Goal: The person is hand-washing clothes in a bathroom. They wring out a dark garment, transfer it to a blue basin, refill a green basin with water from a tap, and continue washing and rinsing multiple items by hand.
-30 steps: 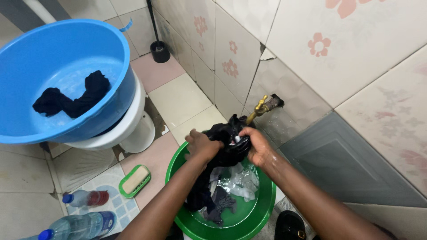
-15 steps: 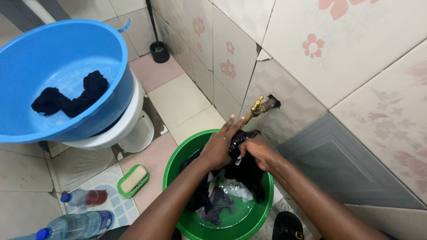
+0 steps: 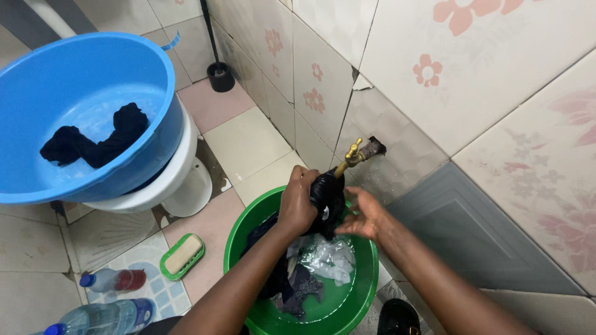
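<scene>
My left hand [image 3: 297, 203] grips a bunched, wet black garment [image 3: 328, 197] above a green basin [image 3: 357, 291], just below a brass tap [image 3: 352, 154] on the tiled wall. My right hand [image 3: 364, 218] is beside the garment with its fingers spread, touching its lower edge. The basin holds soapy water and more dark and grey clothes [image 3: 298, 285].
A large blue basin [image 3: 37, 80] with a twisted black cloth [image 3: 93, 141] rests on a white toilet [image 3: 177, 180] at the left. A soap bar in a green dish [image 3: 181, 255], two plastic bottles [image 3: 112, 280] and a black sandal [image 3: 397, 317] lie on the tiled floor.
My left hand has closed around the bunched garment near the tap. My right hand has let go and opened its fingers beside it.
</scene>
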